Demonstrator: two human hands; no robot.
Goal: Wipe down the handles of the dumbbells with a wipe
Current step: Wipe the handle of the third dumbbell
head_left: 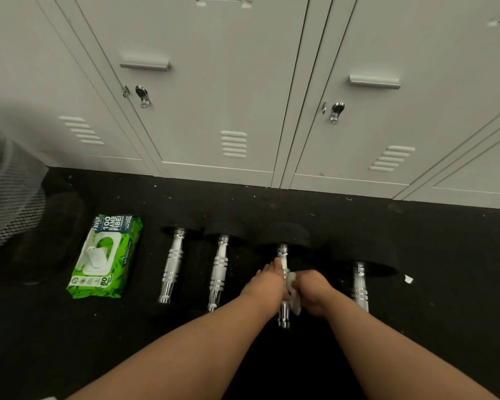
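Several black dumbbells with chrome handles lie side by side on the black floor. Both hands are on the third dumbbell. My left hand grips its handle from the left. My right hand presses a crumpled white wipe against the handle from the right. The first dumbbell, second dumbbell and fourth dumbbell lie untouched. The middle of the third handle is hidden by my hands.
A green pack of wipes lies left of the dumbbells with a wipe sticking out of its lid. Grey lockers stand behind. A black mesh bin is at far left. A white scrap lies at the right.
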